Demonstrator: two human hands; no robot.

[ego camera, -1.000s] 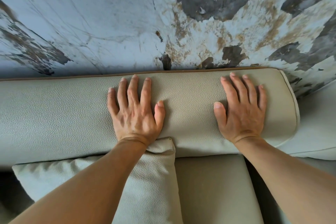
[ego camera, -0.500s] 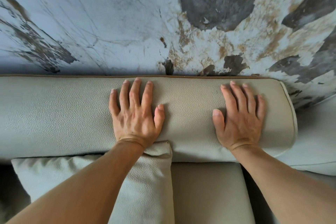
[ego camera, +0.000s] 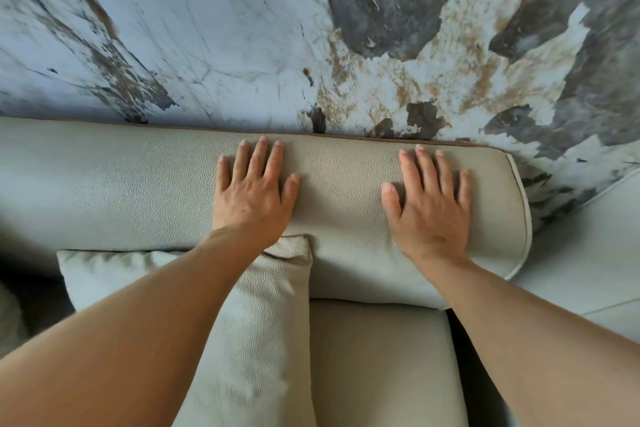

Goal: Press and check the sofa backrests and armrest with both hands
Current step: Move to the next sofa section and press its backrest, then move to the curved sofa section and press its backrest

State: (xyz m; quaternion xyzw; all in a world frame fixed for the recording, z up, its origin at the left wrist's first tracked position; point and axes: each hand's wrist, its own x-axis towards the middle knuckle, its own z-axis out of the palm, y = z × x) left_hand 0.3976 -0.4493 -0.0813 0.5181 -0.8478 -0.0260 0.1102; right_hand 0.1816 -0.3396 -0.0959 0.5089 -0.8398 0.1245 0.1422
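Left hand [ego camera: 254, 196]: flat on the backrest, palm down, fingers spread and pointing toward the wall, gripping nothing.
Right hand [ego camera: 429, 210]: also laid flat and released, fingers apart, near the backrest's right end.
Backrest [ego camera: 138, 184]: a pale, pebbled bolster right in front of the person; its long axis runs left to right along the wall, rounded end [ego camera: 517, 218] pointing right.
Pressure: the leather looks slightly dented by the right thumb, though I can't be sure.
Cushion [ego camera: 263, 322]: loose, under the left forearm, its top corner against the backrest.
Seat [ego camera: 381, 364]: below, between the arms.
Wall [ego camera: 242, 28]: veined marble, directly behind.
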